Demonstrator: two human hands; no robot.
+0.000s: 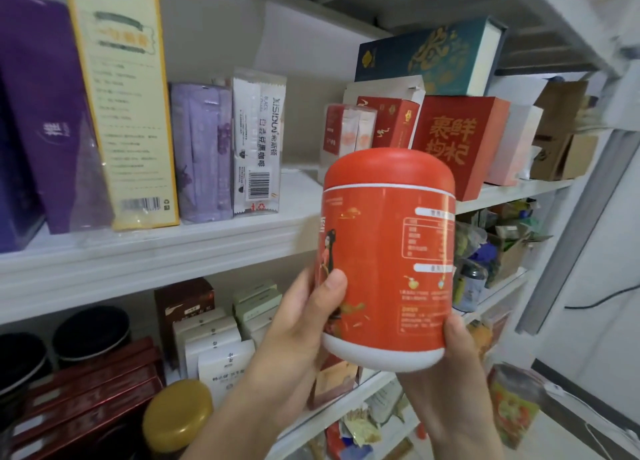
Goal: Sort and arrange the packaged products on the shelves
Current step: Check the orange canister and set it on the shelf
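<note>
Here I hold the red jar upright, left hand and right hand gripping its base, the shelf just behind it.

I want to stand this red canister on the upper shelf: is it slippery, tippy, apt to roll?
The red canister looks rigid and glossy, so probably somewhat slippery; the left hand and right hand both hold it. Its wide base should stand steadily. On its round side it would likely roll.
</note>
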